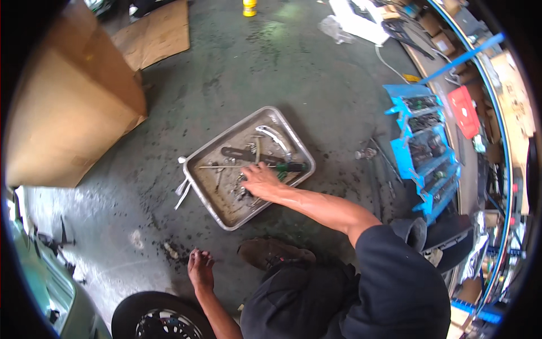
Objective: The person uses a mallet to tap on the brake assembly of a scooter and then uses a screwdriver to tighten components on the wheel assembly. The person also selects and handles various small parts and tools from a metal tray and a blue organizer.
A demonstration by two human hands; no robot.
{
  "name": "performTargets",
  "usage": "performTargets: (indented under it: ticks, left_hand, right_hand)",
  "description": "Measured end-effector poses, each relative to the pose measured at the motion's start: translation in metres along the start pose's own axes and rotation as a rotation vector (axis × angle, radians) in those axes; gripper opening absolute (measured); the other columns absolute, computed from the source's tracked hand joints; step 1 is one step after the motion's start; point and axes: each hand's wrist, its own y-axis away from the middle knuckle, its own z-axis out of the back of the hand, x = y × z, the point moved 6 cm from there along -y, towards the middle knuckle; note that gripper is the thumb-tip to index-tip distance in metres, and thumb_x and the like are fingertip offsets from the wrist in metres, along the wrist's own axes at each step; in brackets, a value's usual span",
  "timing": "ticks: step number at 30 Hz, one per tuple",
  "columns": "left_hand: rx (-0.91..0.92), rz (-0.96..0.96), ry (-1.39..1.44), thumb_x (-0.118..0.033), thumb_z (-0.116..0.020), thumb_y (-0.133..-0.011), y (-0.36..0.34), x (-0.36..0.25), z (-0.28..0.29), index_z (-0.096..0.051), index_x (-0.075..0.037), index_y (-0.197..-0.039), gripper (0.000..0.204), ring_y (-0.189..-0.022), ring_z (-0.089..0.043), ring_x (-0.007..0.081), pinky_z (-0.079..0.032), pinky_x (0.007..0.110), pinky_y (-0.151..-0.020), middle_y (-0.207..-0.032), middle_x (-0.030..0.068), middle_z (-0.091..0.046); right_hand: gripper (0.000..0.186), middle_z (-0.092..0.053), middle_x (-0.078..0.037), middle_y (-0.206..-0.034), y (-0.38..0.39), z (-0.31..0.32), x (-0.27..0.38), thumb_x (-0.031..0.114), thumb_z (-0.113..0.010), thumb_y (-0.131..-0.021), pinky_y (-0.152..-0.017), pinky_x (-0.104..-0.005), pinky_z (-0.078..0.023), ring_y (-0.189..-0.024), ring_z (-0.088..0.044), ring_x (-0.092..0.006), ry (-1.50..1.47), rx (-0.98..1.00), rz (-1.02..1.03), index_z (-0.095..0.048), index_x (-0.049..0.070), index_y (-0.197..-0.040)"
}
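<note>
My right hand (262,182) reaches down into a metal tray (206,207), its fingers bent and spread over small, dark loose parts. I see nothing firmly gripped there, though the undersides of the fingers are hidden. Beside it lies a green-and-black screwdriver handle (291,168), with a thin shaft running left past my fingers. A dark flat slotted bar (240,153) and a shiny curved metal piece (272,137) rest farther back in the tray. My left hand (201,270) hovers lower left, away from the tray, fingers loosely curled and slightly apart, with nothing visible in them.
A large cardboard box (73,113) stands at left. Blue bins of small parts (418,147) and a red case (463,112) are at right. A wheel (161,319) lies near my left forearm. My shoe (271,252) is just before the tray; a yellow container (249,8) stands far off.
</note>
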Motion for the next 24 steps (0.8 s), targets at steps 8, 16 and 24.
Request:
performTargets:
  ticks: [8, 16, 24]
  left_hand:
    - [0.000, 0.010, 0.064, -0.025, -0.059, -0.094, -0.009, 0.003, -0.004, -0.056, -0.016, -0.099, 0.011, -0.077, -0.055, 0.0154, -0.041, 0.033, -0.070, -0.086, 0.0008, -0.060]
    - [0.015, -0.002, 0.052, -0.022, -0.058, -0.094, -0.013, -0.003, -0.008, -0.057, -0.013, -0.099, 0.010, -0.077, -0.059, 0.0167, -0.046, 0.033, -0.070, -0.086, 0.0036, -0.063]
    - [0.017, -0.030, 0.104, -0.022, -0.058, -0.094, -0.011, -0.018, 0.010, -0.057, -0.013, -0.099, 0.011, -0.079, -0.059, 0.0174, -0.046, 0.033, -0.071, -0.087, 0.0044, -0.063]
  right_hand:
    - [0.040, -0.052, -0.006, -0.130, 0.007, 0.051, 0.015, 0.011, -0.056, -0.082, -0.112, -0.0590, -0.018, -0.129, -0.041, -0.0270, -0.061, -0.244, 0.295, -0.056, 0.020, -0.121]
    - [0.055, -0.048, -0.012, -0.120, -0.004, 0.087, 0.023, 0.008, -0.067, -0.074, -0.099, -0.0445, -0.042, -0.114, -0.052, -0.0319, -0.622, -0.318, 0.328, -0.041, 0.010, -0.122]
    - [0.040, -0.060, -0.010, -0.085, -0.015, 0.132, 0.028, 0.027, -0.054, -0.096, -0.077, -0.0380, -0.050, -0.082, -0.062, -0.0246, -0.815, -0.292, 0.158, -0.032, 0.009, -0.124]
